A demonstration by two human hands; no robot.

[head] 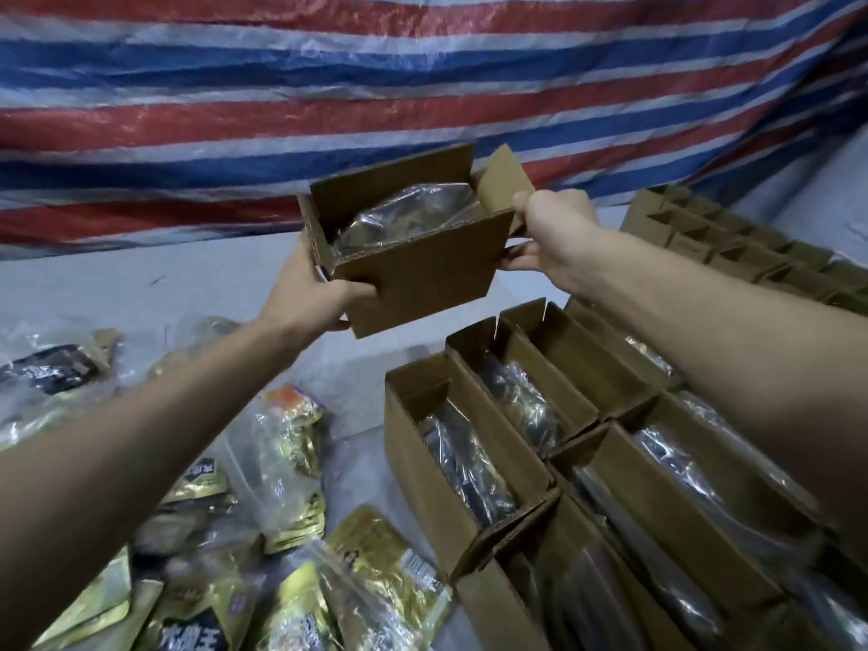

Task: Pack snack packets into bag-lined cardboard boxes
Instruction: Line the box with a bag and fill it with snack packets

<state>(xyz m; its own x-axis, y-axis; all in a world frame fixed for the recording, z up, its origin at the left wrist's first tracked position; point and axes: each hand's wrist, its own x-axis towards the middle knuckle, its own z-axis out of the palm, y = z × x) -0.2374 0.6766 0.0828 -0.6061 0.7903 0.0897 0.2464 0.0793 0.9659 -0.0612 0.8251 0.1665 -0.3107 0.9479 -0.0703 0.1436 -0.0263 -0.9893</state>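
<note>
I hold an open cardboard box [418, 274] in the air at arm's length, above the grey surface. A clear plastic bag [404, 213] lines its inside, with a dark packet showing through. My left hand [310, 293] grips the box's left lower corner. My right hand [549, 232] grips its right end, fingers curled round the side flap. Gold and black snack packets [371, 556] in clear bags lie loose at lower left, under my left forearm.
Several open boxes [474, 444] lined with bags and holding dark packets stand in rows at the right. Behind them is a stack of empty cardboard boxes [732, 242]. A red, white and blue striped tarpaulin [375, 86] hangs across the back.
</note>
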